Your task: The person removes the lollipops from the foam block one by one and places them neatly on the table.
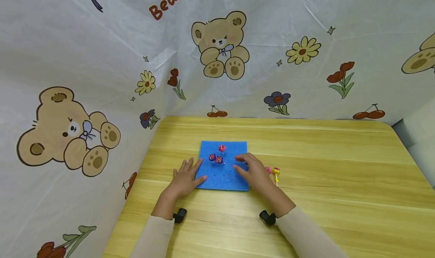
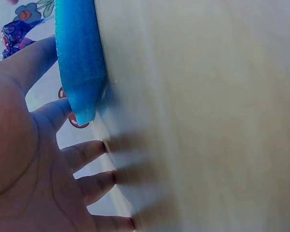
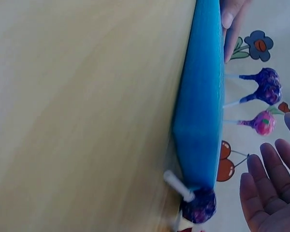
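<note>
A blue foam board (image 1: 222, 177) lies on the table. Three wrapped lollipops stand by their sticks in its top: a pink one (image 1: 222, 148) at the back and two purple ones, one (image 1: 212, 157) left of the other (image 1: 219, 160). My left hand (image 1: 183, 180) is spread at the board's left edge, thumb and index finger on the foam and the other fingertips down on the table. Above the board's right part, my right hand (image 1: 255, 171) hangs with loosely bent fingers and holds nothing. Another purple lollipop (image 3: 200, 205) lies beside the board, hidden under that hand in the head view.
Just right of my right hand lie a pink lollipop (image 1: 268, 170), partly covered, and a yellow lollipop (image 1: 276, 171). The wooden table (image 1: 333, 175) stretches farther right. A bear-printed cloth (image 1: 261, 73) hangs along the back and left sides.
</note>
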The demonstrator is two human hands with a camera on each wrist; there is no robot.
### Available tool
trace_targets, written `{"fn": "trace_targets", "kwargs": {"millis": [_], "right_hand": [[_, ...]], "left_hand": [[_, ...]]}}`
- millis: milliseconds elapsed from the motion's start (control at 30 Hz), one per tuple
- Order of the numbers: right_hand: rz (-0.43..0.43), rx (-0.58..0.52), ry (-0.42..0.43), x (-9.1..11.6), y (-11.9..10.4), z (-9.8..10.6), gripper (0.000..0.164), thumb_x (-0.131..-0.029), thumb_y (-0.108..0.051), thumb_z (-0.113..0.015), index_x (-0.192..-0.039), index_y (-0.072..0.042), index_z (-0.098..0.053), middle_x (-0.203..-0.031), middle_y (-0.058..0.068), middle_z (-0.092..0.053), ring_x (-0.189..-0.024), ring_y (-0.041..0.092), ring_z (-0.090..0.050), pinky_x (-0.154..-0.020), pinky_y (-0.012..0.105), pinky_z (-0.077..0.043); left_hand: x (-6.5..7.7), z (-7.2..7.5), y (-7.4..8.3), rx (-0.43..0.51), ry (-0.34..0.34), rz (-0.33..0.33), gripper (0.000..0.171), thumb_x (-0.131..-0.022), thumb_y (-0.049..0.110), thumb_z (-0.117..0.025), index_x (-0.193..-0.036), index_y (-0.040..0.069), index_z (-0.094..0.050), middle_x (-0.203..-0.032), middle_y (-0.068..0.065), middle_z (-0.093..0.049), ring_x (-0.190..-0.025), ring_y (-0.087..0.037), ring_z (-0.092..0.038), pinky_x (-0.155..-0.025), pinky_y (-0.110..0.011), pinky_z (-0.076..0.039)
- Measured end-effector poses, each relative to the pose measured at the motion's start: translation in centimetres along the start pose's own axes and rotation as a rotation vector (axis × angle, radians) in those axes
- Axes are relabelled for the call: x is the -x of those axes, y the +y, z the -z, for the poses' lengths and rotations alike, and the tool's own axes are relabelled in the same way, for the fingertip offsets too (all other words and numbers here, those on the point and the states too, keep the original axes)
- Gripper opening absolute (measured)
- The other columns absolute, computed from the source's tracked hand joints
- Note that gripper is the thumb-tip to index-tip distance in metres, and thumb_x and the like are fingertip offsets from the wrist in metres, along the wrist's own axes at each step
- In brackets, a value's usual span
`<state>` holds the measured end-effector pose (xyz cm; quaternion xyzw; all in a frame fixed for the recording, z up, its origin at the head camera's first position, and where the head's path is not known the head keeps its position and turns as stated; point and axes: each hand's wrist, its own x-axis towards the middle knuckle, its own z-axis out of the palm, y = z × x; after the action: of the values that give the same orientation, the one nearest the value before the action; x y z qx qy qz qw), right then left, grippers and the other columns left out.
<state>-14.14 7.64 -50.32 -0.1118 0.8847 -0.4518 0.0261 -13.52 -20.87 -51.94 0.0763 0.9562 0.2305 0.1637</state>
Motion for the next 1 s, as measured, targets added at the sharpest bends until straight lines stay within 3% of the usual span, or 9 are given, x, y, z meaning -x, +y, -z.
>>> {"fn": "trace_targets", "kwargs": {"millis": [400, 1000], "right_hand": [[0.054, -0.039, -0.018, -1.1, -1.2, -1.9, 0.036, -0.096, -0.023, -0.072, -0.127, -0.006, -0.067, -0.123, 0.007, -0.068, -0.117, 0.024, -0.066, -0.103, 0.042, -0.054], [0.076, 0.046, -0.022, -2.4, -1.8, -3.5, 0.035, -0.096, -0.026, -0.072, -0.127, -0.012, -0.068, -0.119, 0.004, -0.069, -0.111, 0.02, -0.066, -0.097, 0.039, -0.056]], "left_hand": [[0.0, 0.1, 0.1, -0.006, 0.002, 0.001, 0.075, -0.099, 0.056, -0.056, -0.162, 0.031, -0.024, -0.17, -0.016, -0.014, -0.157, -0.043, -0.001, -0.114, -0.08, -0.001], [-0.3, -0.3, -0.3, -0.027, 0.001, 0.004, 0.074, -0.099, 0.058, -0.053, -0.162, 0.034, -0.022, -0.171, -0.015, -0.013, -0.158, -0.043, 0.0, -0.114, -0.08, -0.001]]}}
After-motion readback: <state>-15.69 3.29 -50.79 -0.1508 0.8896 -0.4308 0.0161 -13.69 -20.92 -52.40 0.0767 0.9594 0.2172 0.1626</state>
